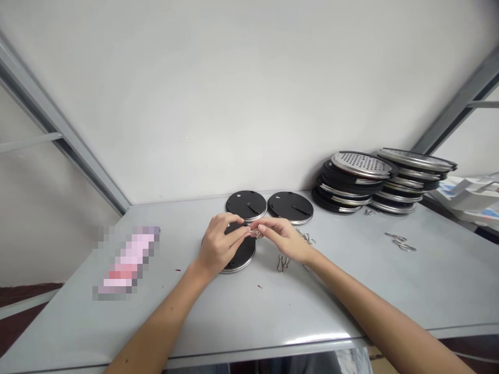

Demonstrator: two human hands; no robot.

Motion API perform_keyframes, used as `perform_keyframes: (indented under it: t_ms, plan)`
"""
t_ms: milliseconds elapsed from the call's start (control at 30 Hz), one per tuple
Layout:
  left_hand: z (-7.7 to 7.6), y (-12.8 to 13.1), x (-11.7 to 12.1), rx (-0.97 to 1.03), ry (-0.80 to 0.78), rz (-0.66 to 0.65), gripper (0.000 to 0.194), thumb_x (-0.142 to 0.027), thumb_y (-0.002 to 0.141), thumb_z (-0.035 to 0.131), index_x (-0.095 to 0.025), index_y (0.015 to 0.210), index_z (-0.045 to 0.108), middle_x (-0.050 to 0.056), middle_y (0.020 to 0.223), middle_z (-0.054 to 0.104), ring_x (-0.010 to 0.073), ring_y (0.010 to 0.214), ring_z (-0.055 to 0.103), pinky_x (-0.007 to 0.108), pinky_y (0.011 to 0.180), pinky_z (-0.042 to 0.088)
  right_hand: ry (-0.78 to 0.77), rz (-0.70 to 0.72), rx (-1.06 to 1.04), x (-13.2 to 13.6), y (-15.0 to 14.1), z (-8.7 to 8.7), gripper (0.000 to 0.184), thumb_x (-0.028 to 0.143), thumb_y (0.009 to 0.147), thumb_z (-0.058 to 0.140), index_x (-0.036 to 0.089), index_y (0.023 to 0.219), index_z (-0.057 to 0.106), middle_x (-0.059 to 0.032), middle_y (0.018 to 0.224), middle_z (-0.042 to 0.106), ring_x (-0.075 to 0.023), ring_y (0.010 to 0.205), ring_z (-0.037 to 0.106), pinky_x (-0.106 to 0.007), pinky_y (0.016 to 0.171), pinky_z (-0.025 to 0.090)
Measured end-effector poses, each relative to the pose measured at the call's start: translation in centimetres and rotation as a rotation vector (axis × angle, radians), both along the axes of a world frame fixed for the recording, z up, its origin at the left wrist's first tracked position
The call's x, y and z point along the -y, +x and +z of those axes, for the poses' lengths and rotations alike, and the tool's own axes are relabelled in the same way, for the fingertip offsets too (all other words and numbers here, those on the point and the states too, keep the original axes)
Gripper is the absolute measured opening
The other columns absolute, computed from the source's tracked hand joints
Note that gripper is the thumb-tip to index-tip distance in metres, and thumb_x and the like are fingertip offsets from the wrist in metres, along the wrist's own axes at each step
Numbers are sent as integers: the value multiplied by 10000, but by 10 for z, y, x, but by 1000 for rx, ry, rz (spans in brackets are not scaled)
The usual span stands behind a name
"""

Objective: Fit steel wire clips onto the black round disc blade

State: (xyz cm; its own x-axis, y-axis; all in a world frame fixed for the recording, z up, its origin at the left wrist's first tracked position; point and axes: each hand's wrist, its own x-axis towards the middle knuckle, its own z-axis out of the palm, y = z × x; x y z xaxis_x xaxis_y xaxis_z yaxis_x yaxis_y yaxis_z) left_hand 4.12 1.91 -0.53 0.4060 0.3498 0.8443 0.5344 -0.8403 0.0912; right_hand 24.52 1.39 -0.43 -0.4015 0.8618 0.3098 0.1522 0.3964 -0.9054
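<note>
My left hand (pixel 220 244) and my right hand (pixel 283 238) meet over a black round disc with a metal rim (pixel 241 257) that lies flat on the grey table (pixel 351 291). Both hands pinch a small metal clip (pixel 255 232) between their fingertips, just above the disc's far edge. Two more black discs (pixel 246 205) (pixel 290 206) lie side by side right behind the hands. A few loose metal clips (pixel 283 263) lie beside my right wrist.
Two stacks of black and metal discs (pixel 356 182) (pixel 409 179), the left one topped by a perforated plate, stand at the back right by the wall. More clips (pixel 401 242) lie right of centre. A blurred pink object (pixel 127 262) lies at the left.
</note>
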Motion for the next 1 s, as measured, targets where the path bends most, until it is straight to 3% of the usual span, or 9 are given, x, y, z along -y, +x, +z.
perform_keyframes:
  t_ms: [133,300,500,733,900,1000]
  plan:
    - [-1,0,0,-38,17,12,130,-144,836,604,-229,919,655,47,957,609,180,955,562,348,815,486,-108,104,-12,-2,-2,-6,284,370,886,553,181,1048,692,-40,853,703,-165,796,639,-317,772,510]
    - [-4,3,-1,-13,-149,43,122,-216,837,610,-224,954,645,52,999,587,178,967,555,353,863,478,-93,32,-10,-4,0,-6,276,355,871,576,183,1049,697,-53,965,719,-193,889,648,-330,813,510]
    - [-7,6,0,82,-426,63,106,-257,875,541,-208,891,634,55,1021,564,177,1000,536,351,907,460,159,-168,108,0,-2,-7,234,294,885,560,204,1058,688,-56,1039,710,-191,939,646,-323,821,508]
    - [-3,11,4,140,-628,-14,177,-229,893,474,-197,799,621,52,1058,567,175,1035,552,361,945,441,556,-200,302,0,-3,-18,256,208,911,499,191,1130,631,-78,1011,688,-171,885,631,-309,782,504]
    - [-4,13,4,179,-654,4,158,-182,844,511,-182,713,599,58,1048,569,188,1023,568,386,945,448,605,-178,424,1,-4,-20,285,214,931,445,190,1173,593,-104,1053,649,-188,906,608,-325,777,502]
    - [-6,14,3,167,-635,23,153,-168,836,515,-182,709,599,60,1045,570,192,1016,568,399,938,454,622,-166,485,1,-4,-20,279,215,948,400,178,1143,596,-97,956,630,-178,831,581,-308,719,487]
